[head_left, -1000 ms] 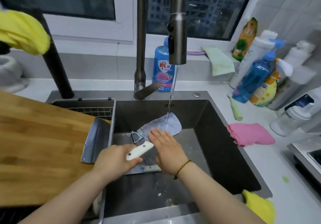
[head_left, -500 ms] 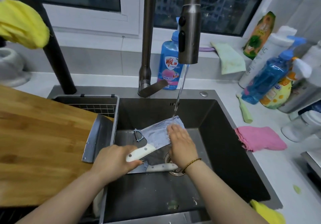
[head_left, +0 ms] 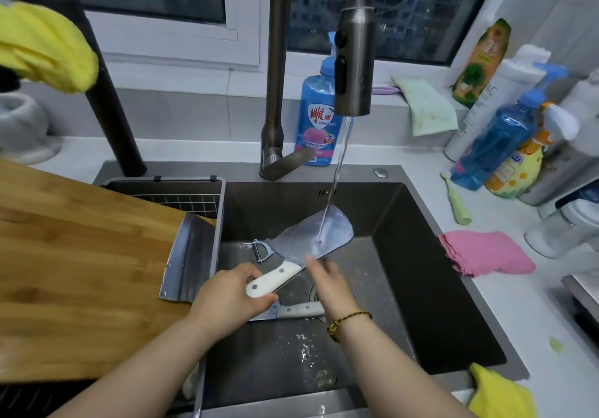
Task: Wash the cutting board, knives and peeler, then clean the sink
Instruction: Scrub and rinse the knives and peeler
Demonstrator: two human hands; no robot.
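My left hand (head_left: 227, 301) grips the white handle of a cleaver (head_left: 311, 236) and holds its broad blade under the running water from the tap (head_left: 355, 70). My right hand (head_left: 330, 288) hovers open just below the blade, fingers straight and blurred. A second white-handled knife (head_left: 291, 310) lies on the sink floor under my hands. A grey peeler (head_left: 261, 250) lies in the sink (head_left: 421, 271) left of the cleaver. The wooden cutting board (head_left: 81, 271) rests at the left, over the sink's drainer side. Another steel blade (head_left: 189, 258) leans against the board's edge.
A blue dish-soap bottle (head_left: 319, 119) stands behind the tap. A pink cloth (head_left: 486, 250) lies right of the sink, with several bottles (head_left: 496, 145) behind it. A yellow cloth (head_left: 499, 395) sits at the sink's front right corner; another yellow cloth (head_left: 48, 48) hangs upper left.
My right hand has slid off the cleaver blade, back toward me. The blade now lies bare under the stream. My left hand keeps its hold on the handle.
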